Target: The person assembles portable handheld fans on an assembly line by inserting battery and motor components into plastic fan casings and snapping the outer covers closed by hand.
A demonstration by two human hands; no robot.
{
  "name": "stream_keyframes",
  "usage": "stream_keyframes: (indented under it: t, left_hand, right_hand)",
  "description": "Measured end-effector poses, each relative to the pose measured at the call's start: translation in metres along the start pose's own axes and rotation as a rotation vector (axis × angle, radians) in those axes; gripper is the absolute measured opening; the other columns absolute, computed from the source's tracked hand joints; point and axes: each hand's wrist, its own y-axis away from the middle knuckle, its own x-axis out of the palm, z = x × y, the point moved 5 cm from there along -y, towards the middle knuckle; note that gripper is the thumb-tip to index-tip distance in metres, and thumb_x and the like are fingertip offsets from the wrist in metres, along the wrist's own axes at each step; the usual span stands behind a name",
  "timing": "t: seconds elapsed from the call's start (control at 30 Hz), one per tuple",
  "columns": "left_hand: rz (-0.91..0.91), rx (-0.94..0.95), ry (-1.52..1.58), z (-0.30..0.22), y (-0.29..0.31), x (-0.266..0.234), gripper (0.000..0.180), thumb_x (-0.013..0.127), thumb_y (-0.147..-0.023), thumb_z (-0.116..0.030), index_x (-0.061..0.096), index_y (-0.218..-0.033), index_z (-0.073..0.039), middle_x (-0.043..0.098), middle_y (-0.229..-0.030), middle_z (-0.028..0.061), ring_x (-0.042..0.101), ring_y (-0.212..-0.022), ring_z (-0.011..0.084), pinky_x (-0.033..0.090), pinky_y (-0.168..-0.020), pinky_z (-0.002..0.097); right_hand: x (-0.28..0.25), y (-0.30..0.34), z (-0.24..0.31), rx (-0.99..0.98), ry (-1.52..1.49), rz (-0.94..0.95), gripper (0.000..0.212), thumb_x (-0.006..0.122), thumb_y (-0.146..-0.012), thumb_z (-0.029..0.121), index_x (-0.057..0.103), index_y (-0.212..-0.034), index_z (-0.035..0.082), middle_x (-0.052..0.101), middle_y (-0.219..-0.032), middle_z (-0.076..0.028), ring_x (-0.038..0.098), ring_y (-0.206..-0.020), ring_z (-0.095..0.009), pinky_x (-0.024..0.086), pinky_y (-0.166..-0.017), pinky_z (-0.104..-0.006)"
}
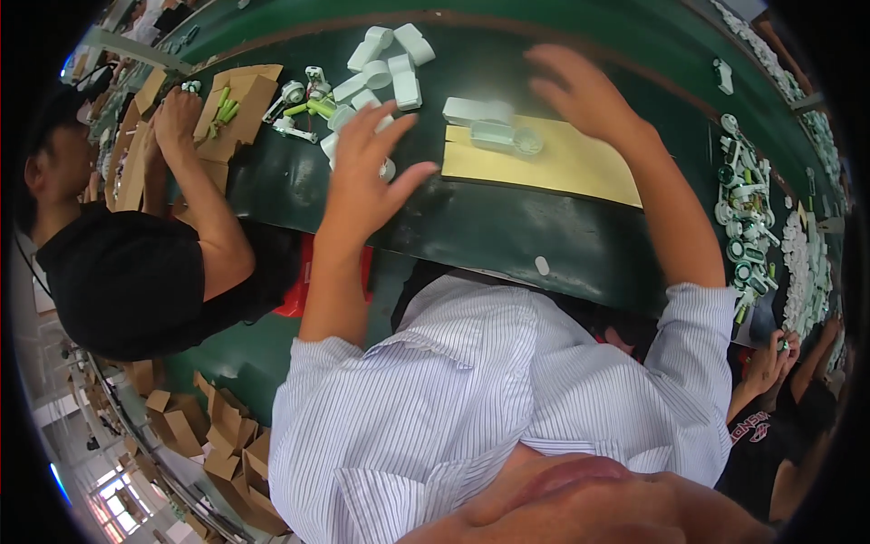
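Casing (491, 136) lies on yellow board (571, 177) between left hand (364, 177) and right hand (587, 98), both unclenched.

the one view looks down from head height through a wide, upright fisheye, facing forward across a striped shirt (426, 381) to the dark green counter (444, 216). the shirt sits close, filling the lower middle; the left hand (362, 172) and right hand (584, 98) lie farther off, over the counter, whose edges bow.

A bright window (118, 501) shows beyond the green floor (249, 354).
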Motion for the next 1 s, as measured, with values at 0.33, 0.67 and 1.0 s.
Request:
stream_keyframes:
  t: [0.33,0.67,1.0]
  left_hand:
    - [0.028,-0.083,-0.016,0.026,0.026,0.023,0.057,0.083,-0.067,-0.028,0.063,-0.117,-0.011,0.033,-0.145,0.0254,0.032,-0.133,0.0453,0.029,-0.105,0.0537]
    - [0.108,-0.038,-0.059,0.006,0.021,0.047,0.042,0.076,-0.074,-0.019,0.063,-0.112,-0.011,0.045,-0.138,0.0165,0.039,-0.129,0.0393,0.030,-0.103,0.0543]
    - [0.122,0.041,0.009,-0.009,0.006,0.063,0.043,0.073,-0.077,-0.026,0.061,-0.115,-0.010,0.049,-0.134,0.0148,0.041,-0.127,0.0396,0.029,-0.103,0.0551]
  right_hand:
    - [0.074,-0.159,0.099,-0.116,0.226,0.202,0.047,0.058,-0.089,0.028,0.052,-0.129,0.002,0.043,-0.138,-0.028,0.042,-0.127,-0.043,0.035,-0.106,-0.0419]
    - [0.156,-0.186,0.005,-0.176,0.046,0.383,0.052,0.058,-0.087,0.034,0.048,-0.137,0.020,0.055,-0.128,-0.014,0.053,-0.117,-0.031,0.041,-0.098,-0.0459]
    - [0.084,-0.134,0.027,-0.056,-0.033,0.289,0.053,0.061,-0.087,0.026,0.048,-0.134,0.003,0.035,-0.142,-0.032,0.036,-0.132,-0.044,0.032,-0.109,-0.0418]
